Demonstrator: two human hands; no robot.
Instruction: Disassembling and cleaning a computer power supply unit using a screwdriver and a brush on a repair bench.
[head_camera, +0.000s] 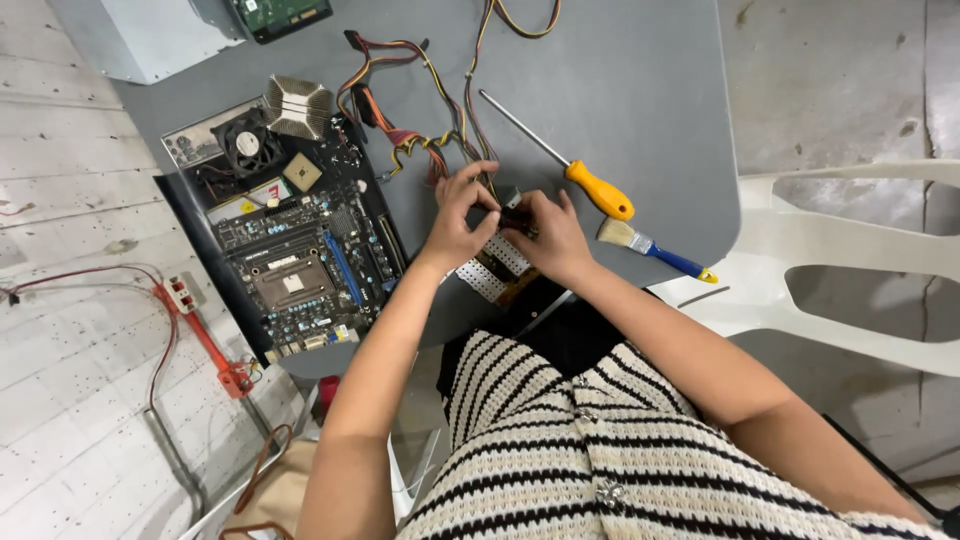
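Fingers of both the left hand (458, 215) and right hand (552, 238) pinch closed around a small circuit board (497, 268) at the grey table's (640, 90) near edge, steadying it beside the motherboard (290, 250), apparently for close work.

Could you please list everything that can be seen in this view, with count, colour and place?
table: one, grey, centre
motherboard: one, black, left part of table
cooling fan: one, black, top of motherboard
heat sink: one, silver, beside the fan
wire bundle: one, red, yellow and black, above the hands
screwdriver: one, orange handle, right of the hands
brush: one, blue handle, below the screwdriver
small circuit board: one, brown and white, under the hands
metal case: one, grey, top left
chair: one, white, right
left hand: on the small circuit board
right hand: on the small circuit board
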